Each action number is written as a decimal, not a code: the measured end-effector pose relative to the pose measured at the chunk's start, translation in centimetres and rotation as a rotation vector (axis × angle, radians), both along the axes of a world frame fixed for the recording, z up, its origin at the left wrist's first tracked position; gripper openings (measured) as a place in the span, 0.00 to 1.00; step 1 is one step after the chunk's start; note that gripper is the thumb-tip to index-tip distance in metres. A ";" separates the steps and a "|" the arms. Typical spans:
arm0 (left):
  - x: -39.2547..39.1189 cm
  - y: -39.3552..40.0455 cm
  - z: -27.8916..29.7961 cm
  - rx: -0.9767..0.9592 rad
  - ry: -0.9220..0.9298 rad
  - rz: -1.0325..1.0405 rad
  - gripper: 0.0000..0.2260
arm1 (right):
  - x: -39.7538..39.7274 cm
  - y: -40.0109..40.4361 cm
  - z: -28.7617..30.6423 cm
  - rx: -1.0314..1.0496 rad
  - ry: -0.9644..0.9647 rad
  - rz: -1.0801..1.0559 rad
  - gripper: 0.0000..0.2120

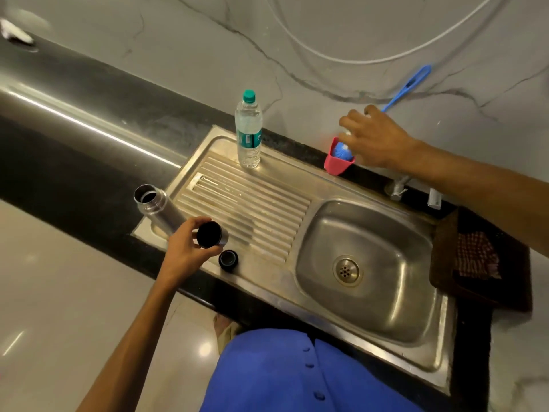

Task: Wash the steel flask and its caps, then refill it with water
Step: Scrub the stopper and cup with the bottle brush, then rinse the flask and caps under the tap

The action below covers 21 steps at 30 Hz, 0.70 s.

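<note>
Steel flask (162, 208) stands open-mouthed at the sink's nine o'clock edge, just behind the left hand (185, 251), which grips the larger cap (211, 234); small cap (228, 260) sits beside it; right hand (375, 138), at one o'clock, closes on the blue brush (408, 84), handle slanting toward two.

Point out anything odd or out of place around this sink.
Nothing looks spilled or damaged. The open steel flask leans at the drainboard's left edge, one small cap loose near its front edge. The tap area is mostly hidden.
</note>
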<state>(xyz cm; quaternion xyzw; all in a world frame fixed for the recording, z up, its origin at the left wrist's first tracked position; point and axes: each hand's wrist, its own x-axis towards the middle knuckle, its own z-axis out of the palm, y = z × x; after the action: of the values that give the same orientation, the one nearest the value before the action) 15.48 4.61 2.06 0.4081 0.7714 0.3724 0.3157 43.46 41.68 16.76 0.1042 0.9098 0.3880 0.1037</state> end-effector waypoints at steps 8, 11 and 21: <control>0.4 -3.8 -4.1 -0.131 0.118 0.123 0.32 | -5.7 -11.5 -3.3 -0.540 -0.050 0.008 0.12; 0.6 -3.0 -5.1 -0.108 0.075 0.185 0.31 | -7.4 -14.9 -4.7 -0.708 -0.044 -0.047 0.16; -1.0 -1.2 -7.6 -0.148 0.118 -0.016 0.32 | -13.1 -18.8 -9.2 -1.040 0.227 -0.385 0.21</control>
<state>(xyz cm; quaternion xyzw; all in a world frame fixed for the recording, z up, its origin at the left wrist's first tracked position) 14.51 3.43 -5.52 0.4110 0.8109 0.2872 0.3017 30.39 22.92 7.58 0.2446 0.9512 -0.1510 0.1119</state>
